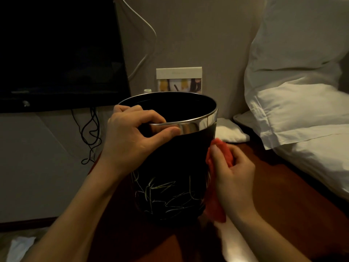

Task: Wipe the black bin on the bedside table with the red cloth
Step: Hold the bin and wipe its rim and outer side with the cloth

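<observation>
A black bin (pixel 170 167) with a shiny metal rim and pale scribble marks low on its side stands upright on the dark wooden bedside table (pixel 273 186). My left hand (pixel 132 137) grips the bin's near-left rim, fingers inside and thumb outside on the metal band. My right hand (pixel 230 174) holds the bunched red cloth (pixel 217 186) and presses it against the bin's right side. Part of the cloth hangs down toward the table.
White pillows (pixel 302 103) crowd the right edge of the table. A small white pouch (pixel 230 131) lies behind the bin. A card stand (pixel 179 79) and a small bottle cap sit at the wall. A dark TV screen (pixel 56 50) and dangling cables (pixel 90 133) are left.
</observation>
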A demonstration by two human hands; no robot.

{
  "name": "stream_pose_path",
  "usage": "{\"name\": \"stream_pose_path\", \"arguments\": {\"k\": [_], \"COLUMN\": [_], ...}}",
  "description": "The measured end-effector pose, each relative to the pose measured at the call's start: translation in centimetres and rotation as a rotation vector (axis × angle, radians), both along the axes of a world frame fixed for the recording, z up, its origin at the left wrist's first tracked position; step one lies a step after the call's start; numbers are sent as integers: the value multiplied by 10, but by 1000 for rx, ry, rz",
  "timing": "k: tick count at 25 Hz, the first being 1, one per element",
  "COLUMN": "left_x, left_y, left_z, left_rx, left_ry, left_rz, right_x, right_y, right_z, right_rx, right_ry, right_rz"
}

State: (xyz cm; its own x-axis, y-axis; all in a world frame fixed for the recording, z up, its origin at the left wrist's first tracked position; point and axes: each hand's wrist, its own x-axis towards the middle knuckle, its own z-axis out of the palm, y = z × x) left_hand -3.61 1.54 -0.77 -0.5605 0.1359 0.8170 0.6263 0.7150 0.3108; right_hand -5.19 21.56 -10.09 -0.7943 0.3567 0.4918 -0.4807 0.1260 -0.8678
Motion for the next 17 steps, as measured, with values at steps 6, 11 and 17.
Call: {"name": "stream_pose_path", "arguments": {"k": [6, 11, 17], "left_x": [1, 0, 5], "left_y": [-2, 0, -6], "left_z": [2, 1, 7], "left_rx": [-6, -22, -59], "left_ry": [8, 19, 4], "left_rz": [14, 8, -13], "right_x": [-14, 1, 11], "right_y": [5, 5, 13], "right_z": [33, -7, 1], "right_rx": [-20, 40, 106], "right_ry": [89, -20, -23], "right_rz": [9, 26, 56]}}
